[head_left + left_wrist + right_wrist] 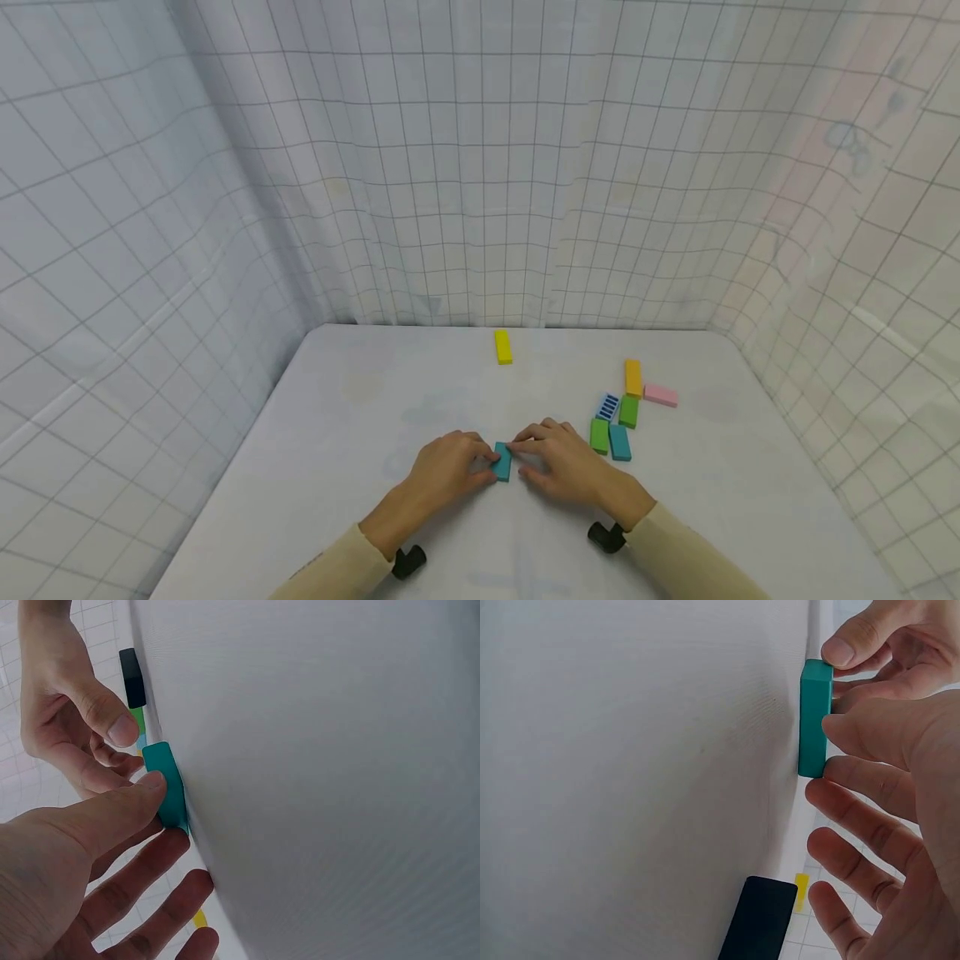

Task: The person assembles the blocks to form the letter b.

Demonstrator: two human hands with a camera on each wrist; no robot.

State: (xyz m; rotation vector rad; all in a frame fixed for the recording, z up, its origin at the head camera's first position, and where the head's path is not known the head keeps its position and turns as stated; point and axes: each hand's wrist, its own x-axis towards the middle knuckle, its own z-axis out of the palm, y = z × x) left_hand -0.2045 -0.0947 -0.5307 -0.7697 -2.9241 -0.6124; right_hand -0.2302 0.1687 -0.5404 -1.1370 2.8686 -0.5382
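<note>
A small teal block [502, 462] lies on the white table between the two hands. From its left side, my left hand [448, 468] pinches it by thumb and forefinger; in the left wrist view that thumb overlaps the block's face [172, 784]. The other left fingers spread past its end. My right hand [567, 463] reaches in from the right, its forefinger tip at the far corner of the block. The head view has the right thumb slightly apart from the block. In the right wrist view, the remaining right fingers [870, 825] fan out loosely below the block [814, 724].
Right of the right hand lie two green blocks [599, 437], another teal block [620, 442], a blue block with a dark grid [607, 407], an orange block [633, 378] and a pink block [661, 396]. A yellow block [503, 347] lies near the back edge. Grid-patterned curtains [480, 167] enclose the table.
</note>
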